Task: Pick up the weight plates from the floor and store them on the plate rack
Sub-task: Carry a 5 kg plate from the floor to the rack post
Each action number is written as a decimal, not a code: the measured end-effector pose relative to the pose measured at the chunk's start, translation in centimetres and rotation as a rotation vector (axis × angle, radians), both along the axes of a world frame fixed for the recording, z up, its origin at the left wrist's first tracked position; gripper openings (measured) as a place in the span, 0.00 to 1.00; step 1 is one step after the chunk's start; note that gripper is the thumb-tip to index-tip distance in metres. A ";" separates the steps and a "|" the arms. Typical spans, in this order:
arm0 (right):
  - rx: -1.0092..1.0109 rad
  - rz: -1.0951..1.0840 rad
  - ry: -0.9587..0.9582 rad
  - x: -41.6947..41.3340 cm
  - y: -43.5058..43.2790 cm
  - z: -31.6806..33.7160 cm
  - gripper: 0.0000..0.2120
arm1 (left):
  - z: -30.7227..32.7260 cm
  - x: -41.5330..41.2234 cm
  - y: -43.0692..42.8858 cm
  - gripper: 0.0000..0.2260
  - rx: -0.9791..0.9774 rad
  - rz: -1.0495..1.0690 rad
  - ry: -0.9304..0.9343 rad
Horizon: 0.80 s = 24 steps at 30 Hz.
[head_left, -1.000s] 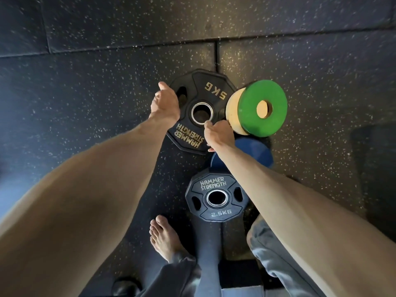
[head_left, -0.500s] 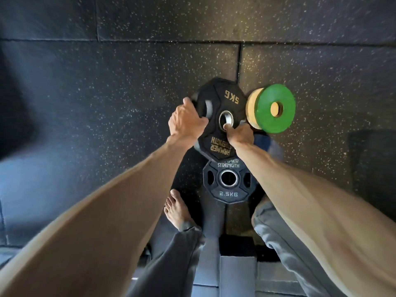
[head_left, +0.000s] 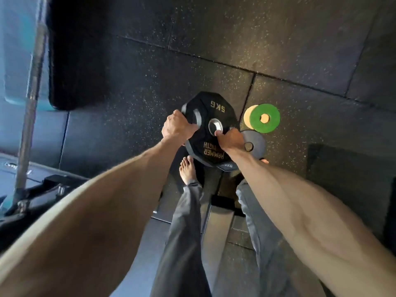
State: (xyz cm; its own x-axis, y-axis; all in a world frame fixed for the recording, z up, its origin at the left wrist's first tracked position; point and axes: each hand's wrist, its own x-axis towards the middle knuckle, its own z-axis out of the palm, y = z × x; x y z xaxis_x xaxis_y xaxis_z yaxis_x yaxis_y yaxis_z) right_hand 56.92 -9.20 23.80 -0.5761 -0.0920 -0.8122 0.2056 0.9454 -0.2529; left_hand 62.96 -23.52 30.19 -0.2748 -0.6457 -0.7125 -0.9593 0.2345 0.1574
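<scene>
Early on: left hand and right hand both curl tight round the black 5 kg plate, apparently lifted clear above the 2.5 kg plate, with green plate and grey plate lying on the floor by the mat seam; rack unseen, open floor leftward.

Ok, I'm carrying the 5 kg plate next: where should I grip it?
Probably take the 5 kg plate by its grip slots, one hand from each side, as the left hand and right hand do: the slots flank the centre hole.
</scene>
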 end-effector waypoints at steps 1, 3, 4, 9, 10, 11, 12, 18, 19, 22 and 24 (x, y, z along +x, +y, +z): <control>0.008 0.057 -0.001 0.7 0.0 2.4 0.29 | 2.5 0.9 0.0 0.25 0.020 0.049 0.018; 0.002 0.138 -0.029 2.1 -0.2 6.8 0.28 | 7.2 3.1 0.1 0.22 0.050 0.147 0.063; -0.009 0.169 -0.042 2.7 -0.3 8.6 0.28 | 9.3 4.3 0.3 0.22 0.051 0.189 0.063; -0.021 0.418 -0.060 7.6 -0.7 15.4 0.28 | 16.5 12.3 1.4 0.16 0.085 0.469 0.066; -0.013 0.470 -0.053 8.6 -0.8 16.4 0.29 | 17.7 14.0 1.8 0.13 0.101 0.555 0.079; -0.005 0.540 -0.040 9.7 -1.0 17.3 0.31 | 18.7 15.7 2.4 0.11 0.117 0.647 0.100; 0.006 0.623 -0.028 10.8 -1.2 18.2 0.32 | 19.5 17.6 3.1 0.10 0.126 0.747 0.121; 0.022 1.117 0.042 17.7 -2.6 22.8 0.34 | 22.5 27.9 8.1 0.12 0.157 1.332 0.174; 0.030 1.204 0.039 19.1 -2.9 23.3 0.34 | 22.7 29.6 9.1 0.11 0.155 1.403 0.182; 0.033 1.407 0.052 23.8 -3.5 24.7 0.32 | 22.5 34.8 12.4 0.14 0.122 1.568 0.208; 0.035 1.514 0.057 27.0 -3.7 25.4 0.33 | 22.6 38.1 14.1 0.15 0.112 1.683 0.239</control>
